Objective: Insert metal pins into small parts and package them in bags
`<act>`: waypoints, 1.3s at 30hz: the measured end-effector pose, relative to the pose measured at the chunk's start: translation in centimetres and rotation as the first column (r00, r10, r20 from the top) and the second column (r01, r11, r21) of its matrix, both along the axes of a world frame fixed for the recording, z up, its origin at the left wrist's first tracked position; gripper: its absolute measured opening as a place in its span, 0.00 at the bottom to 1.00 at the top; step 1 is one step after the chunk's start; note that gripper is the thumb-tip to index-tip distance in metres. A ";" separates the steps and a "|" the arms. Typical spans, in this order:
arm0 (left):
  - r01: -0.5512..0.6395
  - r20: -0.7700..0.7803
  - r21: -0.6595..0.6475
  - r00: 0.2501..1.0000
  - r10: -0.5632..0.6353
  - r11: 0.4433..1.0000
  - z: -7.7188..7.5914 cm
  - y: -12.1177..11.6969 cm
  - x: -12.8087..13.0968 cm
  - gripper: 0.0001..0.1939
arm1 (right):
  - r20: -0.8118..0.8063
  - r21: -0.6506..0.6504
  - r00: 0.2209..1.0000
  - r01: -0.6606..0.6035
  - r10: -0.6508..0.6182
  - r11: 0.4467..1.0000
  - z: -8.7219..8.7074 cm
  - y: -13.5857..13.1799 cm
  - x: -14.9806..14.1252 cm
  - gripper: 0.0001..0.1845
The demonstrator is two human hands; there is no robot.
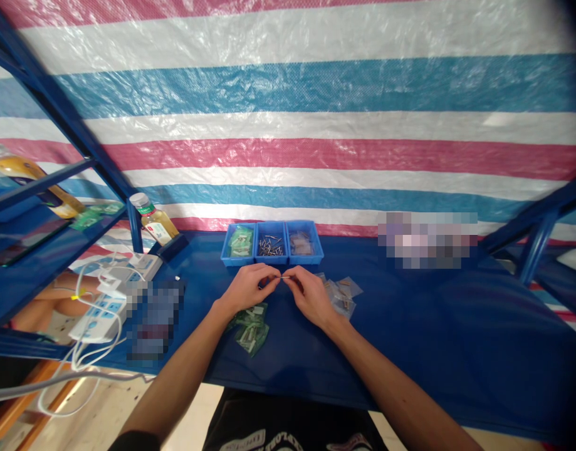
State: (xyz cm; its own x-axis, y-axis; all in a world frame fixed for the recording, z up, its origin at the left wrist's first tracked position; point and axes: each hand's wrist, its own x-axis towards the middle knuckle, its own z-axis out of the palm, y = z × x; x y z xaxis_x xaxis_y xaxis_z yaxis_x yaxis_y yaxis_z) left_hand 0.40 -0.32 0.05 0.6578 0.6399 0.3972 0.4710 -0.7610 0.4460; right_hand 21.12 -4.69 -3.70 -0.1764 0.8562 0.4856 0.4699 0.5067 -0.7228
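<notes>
The left hand (247,290) and right hand (311,295) meet at frame centre, their fingers closed and together pinching a thin metal pin (282,277) in the air. Just above them stands a blue three-compartment tray (272,261), with loose metal pins (270,247) in its middle compartment. Green-tinted plastic bags (249,332) lie just below the left hand, and small clear bags (343,294) lie just beside the right.

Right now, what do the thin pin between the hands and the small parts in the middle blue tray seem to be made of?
The thin pin looks like bright metal, from its silvery glint. The small parts also look metallic, with a shiny grey finish; the exact metal cannot be told from here.
</notes>
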 end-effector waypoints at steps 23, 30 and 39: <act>0.014 0.030 -0.005 0.999 -0.014 1.000 0.2 -0.1 0.1 0.08 | 0.023 -0.013 1.000 0.004 -0.003 1.000 0.4 -0.2 -0.1 0.10; 0.018 0.041 0.002 0.999 -0.018 1.000 0.0 -0.1 0.1 0.08 | 0.028 -0.017 1.000 0.013 -0.012 1.000 0.5 -0.3 -0.1 0.11; 0.024 0.024 0.008 0.999 -0.024 1.000 0.1 -0.1 0.1 0.08 | 0.031 -0.020 0.999 0.008 -0.008 1.000 0.3 -0.2 -0.1 0.12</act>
